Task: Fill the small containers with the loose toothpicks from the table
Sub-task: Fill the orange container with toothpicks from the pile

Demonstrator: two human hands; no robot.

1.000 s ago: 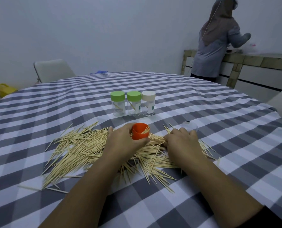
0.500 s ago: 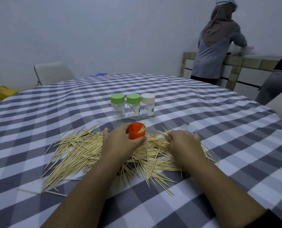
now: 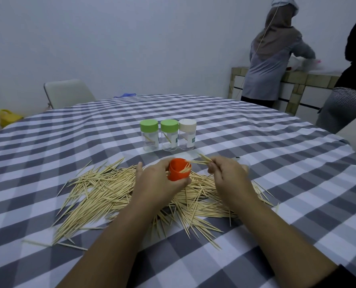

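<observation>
A wide heap of loose toothpicks (image 3: 102,190) covers the checked tablecloth in front of me. My left hand (image 3: 156,181) grips a small orange container (image 3: 179,171) tilted above the heap, with a few picks inside. My right hand (image 3: 227,175) pinches a small bunch of toothpicks (image 3: 200,161) whose tips point at the container's mouth. Behind them stand three clear containers with lids on: two green-lidded ones (image 3: 149,135) (image 3: 169,135) and a white-lidded one (image 3: 187,134), each with a pick or two inside.
The round table (image 3: 287,167) has a grey-and-white checked cloth. A chair (image 3: 68,93) stands at its far left edge and a yellow object (image 3: 7,117) lies on the floor. Two people (image 3: 274,53) stand by a counter at the back right.
My right hand has risen off the heap with a pinch of toothpicks and moved to the orange container's mouth. My left hand has lifted and tilted the container slightly.
</observation>
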